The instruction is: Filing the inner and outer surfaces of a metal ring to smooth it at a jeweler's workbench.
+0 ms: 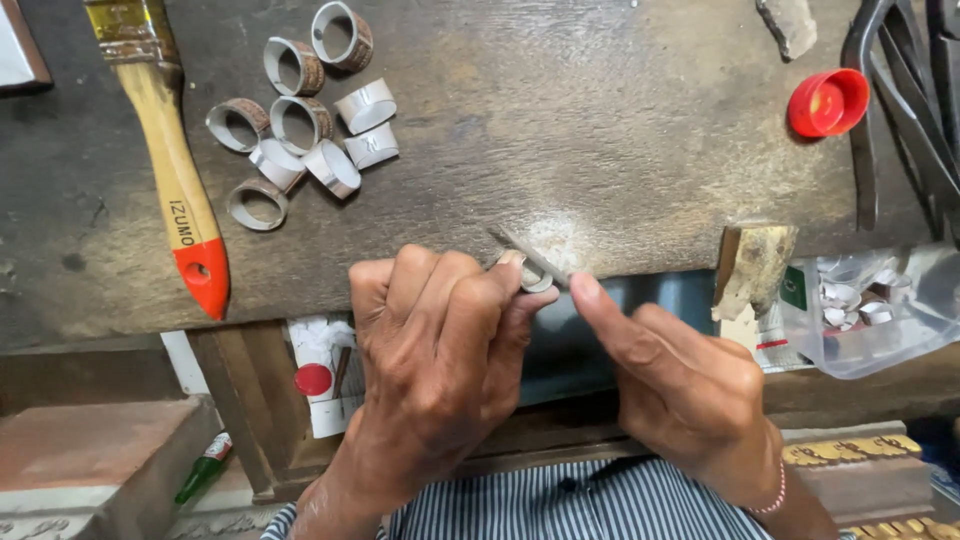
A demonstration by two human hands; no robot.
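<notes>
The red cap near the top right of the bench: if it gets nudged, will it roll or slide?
The red cap looks like thin plastic, so probably light and easily shifted. It seems to lie tilted on its side, so its round rim may let it roll in a curve. The worn wooden bench looks rough, likely stopping it soon.

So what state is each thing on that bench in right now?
Left hand: closed on a small ring at the bench edge.
Right hand: holding a thin file against the ring.
Loose rings: piled on the bench, some upright, some tipped.
Brush: lying flat, untouched.
Red cap: on its side, opening showing.
Plastic bag: open, small pieces inside.
</notes>
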